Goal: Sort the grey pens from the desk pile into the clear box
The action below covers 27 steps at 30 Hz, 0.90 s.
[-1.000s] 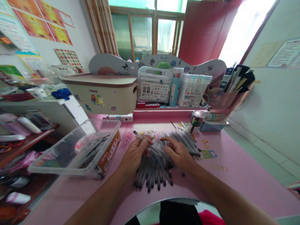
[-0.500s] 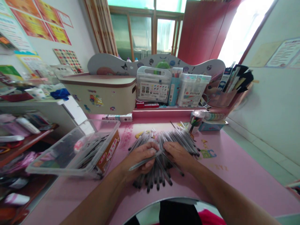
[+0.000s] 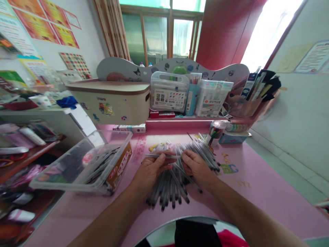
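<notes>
A slim clear pen [image 3: 164, 156] lies nearly level between my hands, above the desk. My left hand [image 3: 154, 168] is closed round it, thumb on top. At its right end, my right hand [image 3: 194, 165] pinches with thumb and forefinger. Below the hands, a fanned heap of clear pens [image 3: 168, 192] with dark ends points toward me. A second bunch of similar pens [image 3: 207, 156] lies just beyond my right hand. Part of the heap is hidden by my fingers.
On the left stands a clear plastic tub [image 3: 64, 187] holding dark pens and a brown box [image 3: 119, 168]. A jar of pens [image 3: 216, 133] is at the back right of the pink desk [image 3: 246, 206]. A lidded cream bin [image 3: 113, 106] and marker cases [image 3: 169, 94] line the shelf.
The pen has swung from slanting down toward me at its left end to nearly level. My left hand has turned and shifted slightly; my right hand has barely moved.
</notes>
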Each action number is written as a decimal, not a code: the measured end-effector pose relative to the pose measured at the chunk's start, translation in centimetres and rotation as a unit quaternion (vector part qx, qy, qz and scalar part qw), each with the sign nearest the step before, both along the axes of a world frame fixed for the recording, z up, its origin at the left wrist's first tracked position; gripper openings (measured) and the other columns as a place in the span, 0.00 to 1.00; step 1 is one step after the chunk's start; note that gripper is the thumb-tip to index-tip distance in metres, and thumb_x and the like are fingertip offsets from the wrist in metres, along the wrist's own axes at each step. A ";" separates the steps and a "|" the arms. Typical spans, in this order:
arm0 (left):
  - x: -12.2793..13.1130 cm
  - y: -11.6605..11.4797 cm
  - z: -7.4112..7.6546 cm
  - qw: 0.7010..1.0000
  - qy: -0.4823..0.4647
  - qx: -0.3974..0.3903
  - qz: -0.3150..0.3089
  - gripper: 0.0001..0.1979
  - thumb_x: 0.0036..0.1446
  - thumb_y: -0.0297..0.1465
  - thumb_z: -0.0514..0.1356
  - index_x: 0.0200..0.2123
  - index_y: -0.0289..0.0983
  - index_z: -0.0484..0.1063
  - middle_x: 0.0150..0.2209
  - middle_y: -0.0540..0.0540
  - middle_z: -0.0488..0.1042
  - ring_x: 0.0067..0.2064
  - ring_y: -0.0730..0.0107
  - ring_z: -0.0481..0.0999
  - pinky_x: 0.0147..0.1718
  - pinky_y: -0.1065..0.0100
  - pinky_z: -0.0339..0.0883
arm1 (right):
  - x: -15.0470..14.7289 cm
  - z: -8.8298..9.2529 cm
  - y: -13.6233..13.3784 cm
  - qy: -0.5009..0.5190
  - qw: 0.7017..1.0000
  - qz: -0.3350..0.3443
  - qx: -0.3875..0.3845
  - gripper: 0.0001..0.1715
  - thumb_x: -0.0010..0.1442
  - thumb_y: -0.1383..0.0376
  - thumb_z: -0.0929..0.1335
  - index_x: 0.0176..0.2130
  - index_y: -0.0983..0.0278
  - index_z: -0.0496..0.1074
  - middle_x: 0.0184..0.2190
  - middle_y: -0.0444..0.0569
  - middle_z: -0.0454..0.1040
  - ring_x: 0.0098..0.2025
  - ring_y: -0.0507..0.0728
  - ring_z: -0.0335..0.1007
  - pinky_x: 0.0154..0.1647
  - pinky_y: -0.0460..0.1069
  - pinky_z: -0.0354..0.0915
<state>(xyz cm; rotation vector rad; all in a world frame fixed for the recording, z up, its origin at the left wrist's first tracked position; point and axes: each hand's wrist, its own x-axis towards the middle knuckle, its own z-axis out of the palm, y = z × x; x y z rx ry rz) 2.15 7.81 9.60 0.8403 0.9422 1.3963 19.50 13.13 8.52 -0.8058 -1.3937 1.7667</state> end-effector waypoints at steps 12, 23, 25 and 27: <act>-0.2 0.2 -0.4 1.000 -0.030 -0.006 0.002 0.14 0.55 0.39 0.67 0.38 0.33 0.78 0.42 0.39 0.81 0.41 0.64 0.81 0.38 0.70 0.74 | 0.2 -0.2 -0.2 -0.079 0.995 0.006 0.057 0.24 0.61 0.48 0.65 0.25 0.62 0.62 0.18 0.37 0.52 0.19 0.48 0.43 0.18 0.46 0.41; -0.4 0.2 -0.5 1.000 -0.008 0.001 0.005 0.14 0.56 0.39 0.65 0.39 0.34 0.79 0.42 0.39 0.81 0.42 0.63 0.81 0.39 0.69 0.75 | 0.1 -0.2 -0.2 -0.071 0.996 -0.008 0.055 0.21 0.61 0.50 0.65 0.26 0.62 0.61 0.20 0.38 0.55 0.20 0.48 0.44 0.19 0.45 0.42; -0.4 0.2 -0.5 1.000 -0.009 -0.003 0.009 0.14 0.55 0.39 0.66 0.38 0.34 0.79 0.42 0.39 0.81 0.42 0.63 0.81 0.39 0.69 0.75 | 0.1 -0.2 -0.2 -0.050 0.997 -0.017 0.059 0.15 0.57 0.54 0.69 0.32 0.61 0.63 0.22 0.37 0.57 0.20 0.47 0.44 0.19 0.45 0.42; -0.4 0.2 -0.4 1.000 -0.014 -0.004 0.009 0.14 0.55 0.39 0.67 0.38 0.34 0.79 0.41 0.39 0.82 0.41 0.63 0.81 0.38 0.69 0.75 | 0.1 -0.2 -0.2 -0.016 0.999 -0.021 0.043 0.16 0.55 0.56 0.70 0.39 0.60 0.63 0.25 0.37 0.59 0.19 0.47 0.44 0.18 0.44 0.41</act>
